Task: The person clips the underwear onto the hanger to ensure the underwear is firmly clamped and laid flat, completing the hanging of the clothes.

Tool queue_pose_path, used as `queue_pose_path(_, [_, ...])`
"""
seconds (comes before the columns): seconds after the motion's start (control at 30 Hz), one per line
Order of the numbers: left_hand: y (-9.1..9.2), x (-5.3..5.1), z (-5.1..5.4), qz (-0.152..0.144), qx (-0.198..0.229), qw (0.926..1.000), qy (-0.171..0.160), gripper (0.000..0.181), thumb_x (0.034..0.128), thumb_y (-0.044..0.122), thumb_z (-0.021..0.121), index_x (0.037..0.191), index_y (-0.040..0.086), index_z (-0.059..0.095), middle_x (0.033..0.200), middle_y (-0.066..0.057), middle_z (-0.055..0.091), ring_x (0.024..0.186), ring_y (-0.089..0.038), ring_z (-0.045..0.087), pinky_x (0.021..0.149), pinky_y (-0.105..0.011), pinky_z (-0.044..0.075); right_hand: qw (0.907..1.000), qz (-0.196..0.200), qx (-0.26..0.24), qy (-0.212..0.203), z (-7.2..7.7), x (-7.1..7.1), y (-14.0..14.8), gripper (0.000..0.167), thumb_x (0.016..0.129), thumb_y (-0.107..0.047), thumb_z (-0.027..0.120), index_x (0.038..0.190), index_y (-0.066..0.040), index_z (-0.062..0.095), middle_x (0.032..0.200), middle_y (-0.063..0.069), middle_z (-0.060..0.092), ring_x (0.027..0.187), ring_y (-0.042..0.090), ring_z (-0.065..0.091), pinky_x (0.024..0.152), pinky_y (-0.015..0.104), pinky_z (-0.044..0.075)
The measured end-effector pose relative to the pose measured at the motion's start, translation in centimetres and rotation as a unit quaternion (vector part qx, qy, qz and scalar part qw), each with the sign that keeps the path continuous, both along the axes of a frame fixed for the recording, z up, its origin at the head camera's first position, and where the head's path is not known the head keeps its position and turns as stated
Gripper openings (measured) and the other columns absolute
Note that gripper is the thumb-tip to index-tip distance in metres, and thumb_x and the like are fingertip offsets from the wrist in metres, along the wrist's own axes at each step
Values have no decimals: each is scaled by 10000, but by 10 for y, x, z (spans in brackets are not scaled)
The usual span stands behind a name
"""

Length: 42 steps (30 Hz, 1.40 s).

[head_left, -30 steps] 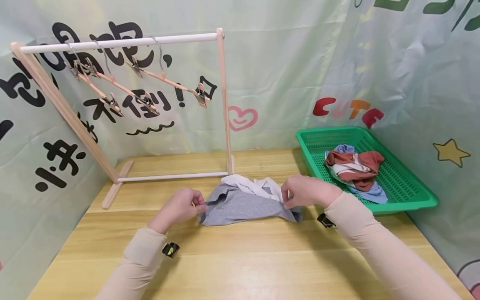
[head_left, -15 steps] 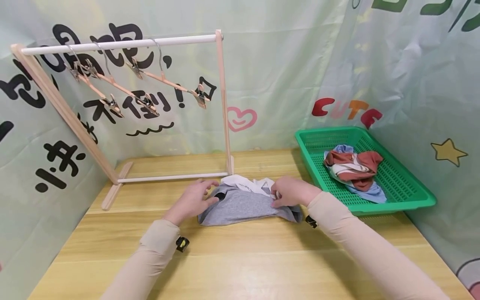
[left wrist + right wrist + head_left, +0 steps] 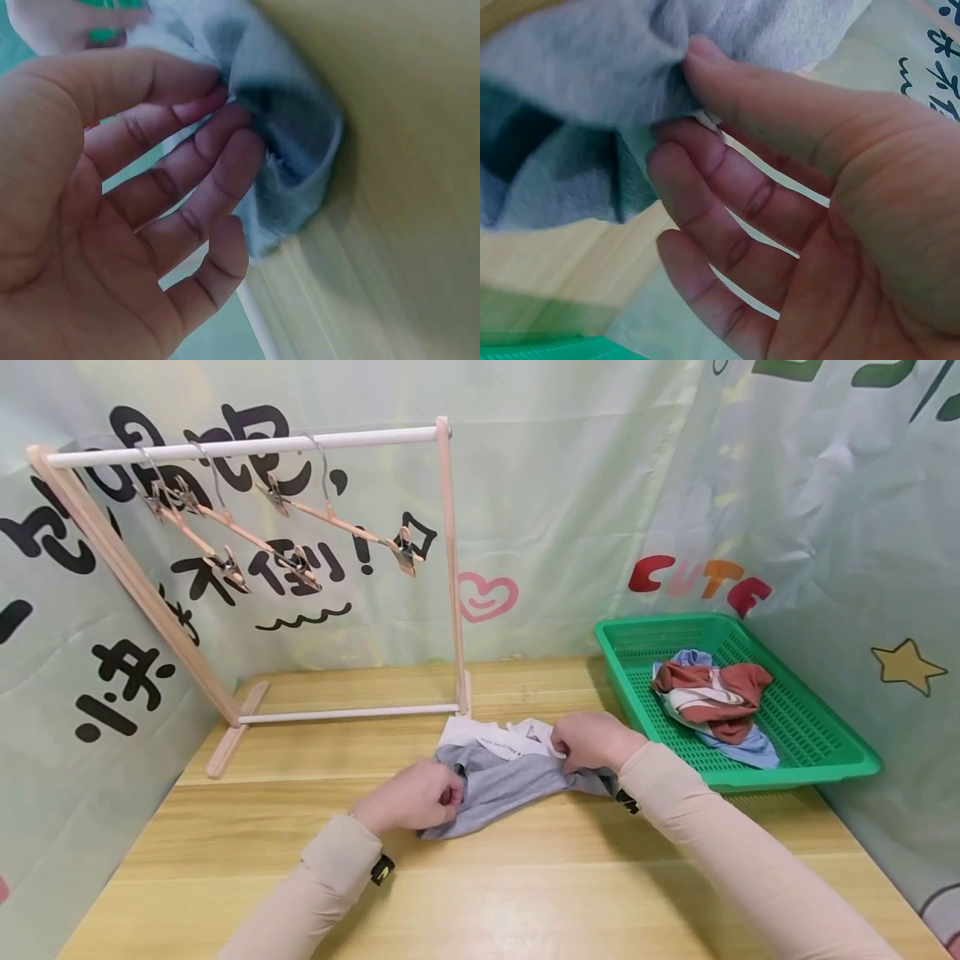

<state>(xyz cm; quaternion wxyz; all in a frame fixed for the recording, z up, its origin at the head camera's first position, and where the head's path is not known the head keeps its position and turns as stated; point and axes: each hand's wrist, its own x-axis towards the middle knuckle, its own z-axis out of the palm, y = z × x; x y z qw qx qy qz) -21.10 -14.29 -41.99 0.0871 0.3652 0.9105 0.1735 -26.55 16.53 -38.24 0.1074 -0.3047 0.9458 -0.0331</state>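
A small grey-and-white garment (image 3: pixel 504 781) with printed lettering on its white part lies bunched on the wooden table, in front of the rack's right foot. At its left end, my left hand (image 3: pixel 414 795) pinches the grey cloth between thumb and forefinger, while the other fingers curve loosely beside it. In the left wrist view a fold of the garment (image 3: pixel 300 150) gapes beyond the fingertips. My right hand (image 3: pixel 596 742) pinches the upper right part near the white cloth. The right wrist view shows the thumb pressing grey fabric (image 3: pixel 607 67) against the fingers, whose tips are partly hidden.
A wooden rack (image 3: pixel 450 568) stands at the back left, with three clip hangers (image 3: pixel 330 518) on its white bar. To the right, a green basket (image 3: pixel 817 727) holds crumpled rust-red, white and blue clothes (image 3: pixel 738 693). Printed curtains enclose the table (image 3: pixel 495 902).
My left hand opened, reached over the garment's left end, then took hold and drew it toward me and rightward. My right hand shifted left and regripped. The garment's left side is now more gathered.
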Motion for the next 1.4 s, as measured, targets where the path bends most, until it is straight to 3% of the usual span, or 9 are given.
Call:
queue_pose_path(0.13, [18, 15, -1, -434, 114, 9984, -358, 213, 860, 78, 778, 720, 188, 663, 675, 150, 549, 624, 32, 473, 596, -156, 432, 9997, 71, -61, 220, -1, -2, 1, 582, 784, -99, 929, 649, -206, 373, 663, -67, 347, 662, 122, 393, 603, 289, 316])
queue_pose_path(0.3, [33, 23, 4, -928, 511, 9907, -859, 143, 921, 82, 751, 800, 155, 772, 702, 163, 635, 626, 98, 510, 609, -112, 490, 9994, 38, -14, 337, -3, -7, 1, 304, 872, 24, 779, 744, -163, 577, 739, -31, 546, 720, 150, 494, 639, 321, 423])
queue_pose_path(0.47, [20, 7, 16, -44, 878, 9949, -502, 150, 934, 46, 725, 815, 134, 750, 735, 83, 663, 641, -1, 554, 606, -190, 522, 9996, -270, -61, 54, 5, -11, 1, 210, 989, 27, 604, 1059, -125, 731, 1050, 93, 753, 871, 222, 664, 739, 428, 574])
queue_pose_path(0.6, [8, -11, 13, 1048, 463, 9907, 734, 60, 955, 80, 738, 911, 120, 742, 835, 21, 682, 717, -106, 598, 628, -292, 534, 9988, -477, -65, -12, 11, -15, 3, 182, 1014, -15, 625, 1129, -95, 741, 1126, 136, 764, 946, 271, 705, 780, 477, 595])
queue_pose_path(0.73, [2, -24, 2, 1377, 107, 9779, 1571, 111, 947, 53, 757, 1057, 64, 742, 968, -73, 707, 821, -235, 679, 677, -419, 594, 9988, -470, 114, -124, 8, -20, 3, 141, 1003, -24, 640, 1059, -93, 750, 1094, 101, 761, 969, 265, 702, 826, 478, 599])
queue_pose_path(0.83, [3, -30, -6, 1315, 16, 9775, 1649, 178, 944, 53, 770, 1120, 58, 742, 1012, -107, 711, 879, -308, 708, 727, -473, 618, 9983, -456, 244, -255, 2, -24, 2, 156, 979, -7, 631, 1040, -101, 740, 1069, 84, 753, 934, 247, 683, 803, 467, 588])
queue_pose_path(1.07, [9, -35, -10, 1247, -370, 9850, 1133, 261, 925, 70, 802, 1172, 85, 717, 1020, -110, 710, 886, -307, 714, 738, -487, 618, 9971, -534, 385, -374, -3, -28, -1, 313, 989, 6, 617, 1274, -74, 719, 1269, 161, 749, 1076, 317, 728, 826, 500, 605])
queue_pose_path(1.23, [9, -35, -11, 1379, -349, 9841, 1065, 215, 900, 43, 812, 1062, 104, 685, 957, -78, 688, 821, -269, 680, 650, -456, 579, 9978, -447, 426, -257, -8, -30, 1, 157, 984, 18, 616, 1025, -98, 714, 1060, 102, 742, 911, 244, 674, 779, 446, 581])
queue_pose_path(1.4, [5, -35, -13, 1428, -318, 9828, 1123, 228, 879, 24, 795, 823, 142, 608, 773, 8, 601, 703, -180, 570, 560, -360, 469, 9987, -351, 287, -215, -7, -31, 4, 213, 964, 16, 613, 809, -129, 593, 835, 41, 617, 754, 190, 530, 679, 348, 467])
